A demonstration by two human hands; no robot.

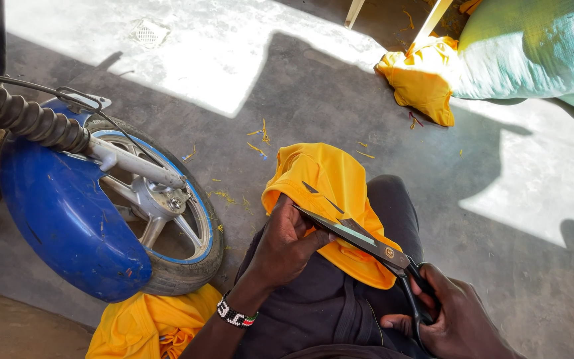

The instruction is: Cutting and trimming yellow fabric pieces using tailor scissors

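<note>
At frame centre, draped over my knee, lies the yellow cloth (pixel 330 179). My left hand (pixel 286 244) pinches its edge; my right hand (pixel 450 312) grips the scissors (pixel 360 240), fingers through the handles, blades barely parted. I'd hold the edge taut. The blue motorcycle wheel (pixel 101 219) sits left.

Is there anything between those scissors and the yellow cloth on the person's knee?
Nothing visible. The right hand holds the scissors, whose open blades lie against the yellow cloth. The left hand grips the cloth beside the blades, not across them.
</note>
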